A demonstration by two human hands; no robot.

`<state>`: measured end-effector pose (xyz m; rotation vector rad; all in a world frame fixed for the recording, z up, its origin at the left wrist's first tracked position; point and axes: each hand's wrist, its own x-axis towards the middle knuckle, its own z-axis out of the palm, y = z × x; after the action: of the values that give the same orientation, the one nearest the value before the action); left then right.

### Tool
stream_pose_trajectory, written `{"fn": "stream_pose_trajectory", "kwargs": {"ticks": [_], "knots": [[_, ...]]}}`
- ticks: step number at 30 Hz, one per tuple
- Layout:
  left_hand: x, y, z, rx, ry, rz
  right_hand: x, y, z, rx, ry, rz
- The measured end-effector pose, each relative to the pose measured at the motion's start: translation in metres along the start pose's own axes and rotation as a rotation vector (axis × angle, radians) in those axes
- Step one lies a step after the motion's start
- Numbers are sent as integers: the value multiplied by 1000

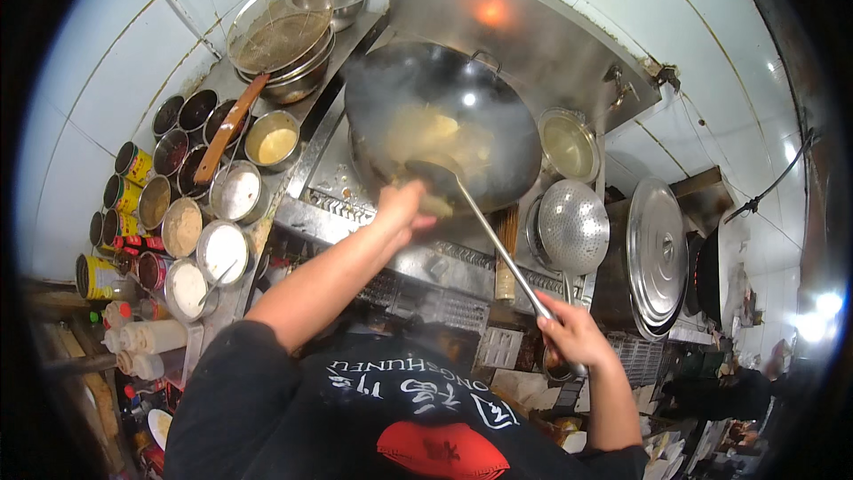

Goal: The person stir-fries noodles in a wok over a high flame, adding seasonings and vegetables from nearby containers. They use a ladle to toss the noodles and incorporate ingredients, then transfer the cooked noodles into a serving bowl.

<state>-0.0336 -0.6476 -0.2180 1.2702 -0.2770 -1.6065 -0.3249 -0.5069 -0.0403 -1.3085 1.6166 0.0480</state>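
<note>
A large dark wok (511,138) sits tilted on the stove, with steam over the yellowish food (435,124) inside. My left hand (402,212) is closed at the wok's near rim; the exact part it grips is hidden, and a pale yellowish patch, perhaps a cloth, shows beside the fingers. My right hand (573,333) is wrapped round the long metal handle of a ladle (493,236). The ladle's dark head rests inside the near side of the wok, by the food and close to my left hand.
Left of the stove stand several seasoning pots (235,191), a wooden-handled strainer (280,40) over stacked bowls, and squeeze bottles (151,338). To the right are a perforated skimmer (573,227), a metal pot (569,147) and a large lidded pot (657,253). A steel splashback (551,27) rises behind the wok.
</note>
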Motion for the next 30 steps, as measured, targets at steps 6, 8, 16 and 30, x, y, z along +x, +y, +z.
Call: {"fn": "stream_pose_trajectory", "kwargs": {"ticks": [6, 8, 16, 30], "knots": [[5, -43, -14, -45, 0, -3, 119, 31, 34, -191, 282, -358], [-33, -69, -39, -100, -4, 13, 115, 32, 36, -136, 308, -323], [-25, -7, -10, -53, -67, -22, 18, -9, -14, 122, 39, -144], [-36, -31, -38, -142, -169, -15, 16, -21, -11, 79, 70, -92]]}}
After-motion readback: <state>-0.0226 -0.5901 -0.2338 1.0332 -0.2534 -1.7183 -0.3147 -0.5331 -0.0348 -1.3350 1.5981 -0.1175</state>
